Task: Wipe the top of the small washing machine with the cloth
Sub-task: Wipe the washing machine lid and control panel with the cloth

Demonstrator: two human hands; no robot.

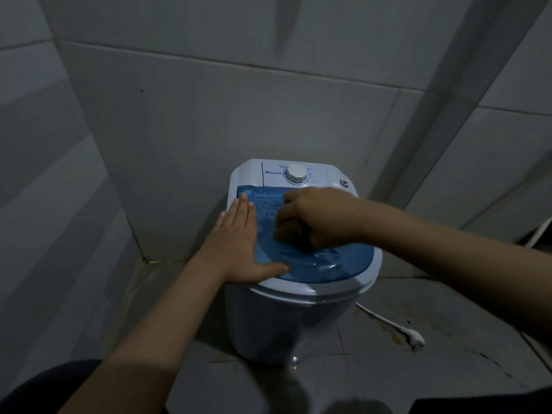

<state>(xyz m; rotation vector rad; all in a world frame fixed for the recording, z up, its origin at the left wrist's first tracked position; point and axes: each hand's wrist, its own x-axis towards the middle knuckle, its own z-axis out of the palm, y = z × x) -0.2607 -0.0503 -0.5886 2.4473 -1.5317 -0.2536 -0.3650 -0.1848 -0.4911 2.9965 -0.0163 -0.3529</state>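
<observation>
The small washing machine (298, 318) stands upright in a tiled corner — white body, translucent blue lid (322, 264) beaded with droplets. A dark cloth (294, 234) sits bunched on that lid — mostly hidden.

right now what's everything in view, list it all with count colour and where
washing machine: one, white, in the tiled corner on the floor
lid: one, translucent blue, on top of the machine, water drops near its back
dial: one, white, on the back control panel
cloth: one, dark, bunched on the lid
plug: one, white with cord, on the floor right of the machine
wall tiles: many, grey, behind and beside
left hand: flat on the lid's left edge
right hand: fingers closed on the cloth
</observation>
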